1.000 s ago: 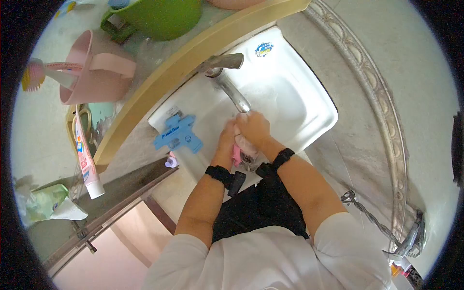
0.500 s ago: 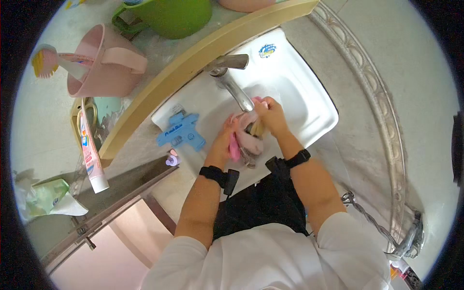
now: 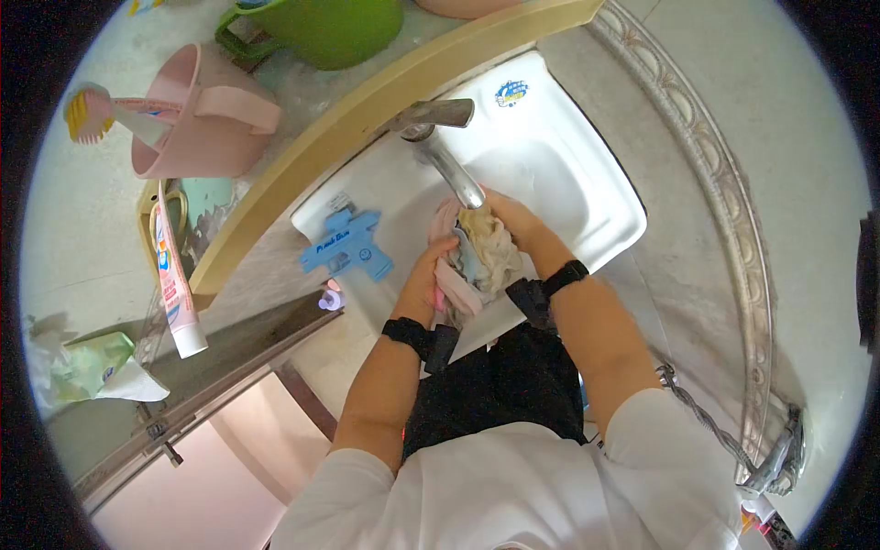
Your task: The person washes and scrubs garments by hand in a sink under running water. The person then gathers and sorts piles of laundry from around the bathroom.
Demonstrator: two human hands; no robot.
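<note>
A bunched bundle of wet-looking cloth [image 3: 492, 249], cream, pink and greyish, is gathered below the faucet [image 3: 456, 174] over the near part of the white sink [image 3: 587, 197]. My left hand [image 3: 428, 278] is closed around its pink left side, the thumb lying on top and a bit of bright pink showing beneath. From the far right, my right hand [image 3: 515, 223] grips the cream part, its fingertips hidden behind the cloth and faucet spout. A blue shirt-shaped piece [image 3: 353, 246] with printed lettering lies on the sink's left ledge.
A tan curved shelf edge [image 3: 385, 101] runs behind the sink. On the shelf stand a pink cup [image 3: 206, 119] holding a brush, and a green cup [image 3: 321, 32]. A toothpaste tube [image 3: 174, 284] sticks out at the left. A patterned rim [image 3: 710, 165] curves along the right.
The cloth has been turned and spread between my hands, so more cream fabric shows. My right hand has shifted slightly down and now wraps the bundle's far side.
</note>
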